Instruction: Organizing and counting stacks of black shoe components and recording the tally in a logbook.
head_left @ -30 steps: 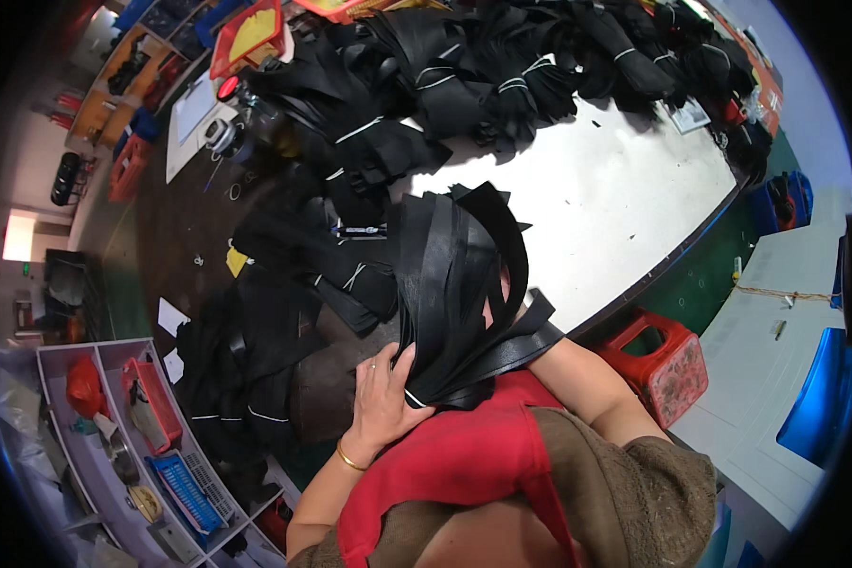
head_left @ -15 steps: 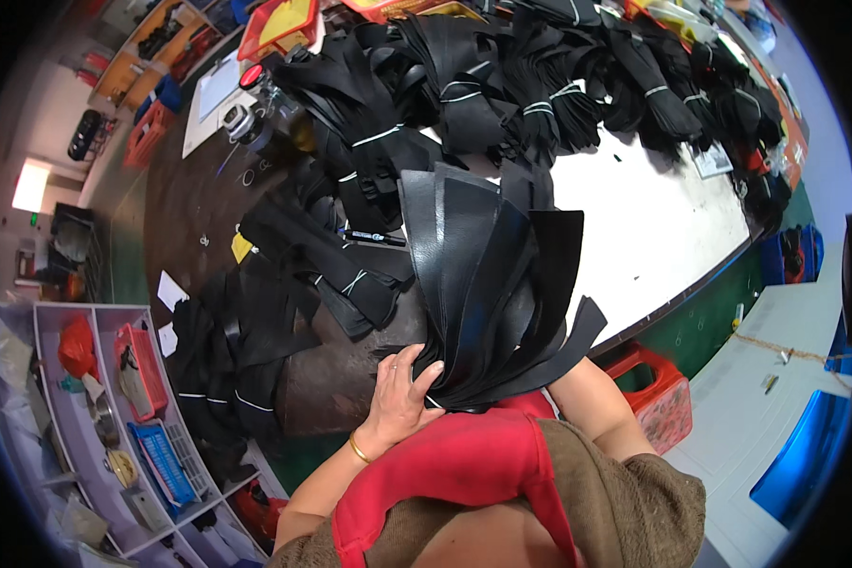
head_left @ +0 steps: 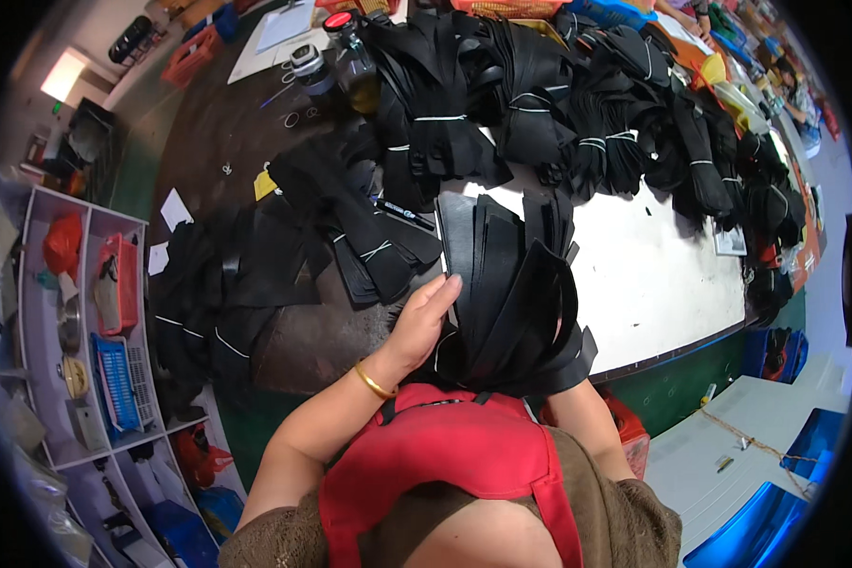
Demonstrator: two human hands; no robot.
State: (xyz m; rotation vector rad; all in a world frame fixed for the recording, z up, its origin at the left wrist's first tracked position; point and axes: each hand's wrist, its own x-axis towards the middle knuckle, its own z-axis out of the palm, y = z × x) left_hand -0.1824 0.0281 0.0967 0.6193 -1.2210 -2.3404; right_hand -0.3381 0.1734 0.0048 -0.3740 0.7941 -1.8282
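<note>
My left hand [head_left: 422, 327] is partly closed on the black strips [head_left: 502, 284], thumb up; right hand's hidden behind, can't tell its grip.

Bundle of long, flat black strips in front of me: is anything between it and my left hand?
Nothing visible: your bare left hand meets the bundle of black strips directly, along its left edge.

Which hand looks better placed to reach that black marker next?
Probably the left. The left hand is at the left edge of the black strips, with the marker just beyond it. The right forearm leads behind the strips, farther from the marker.
</note>
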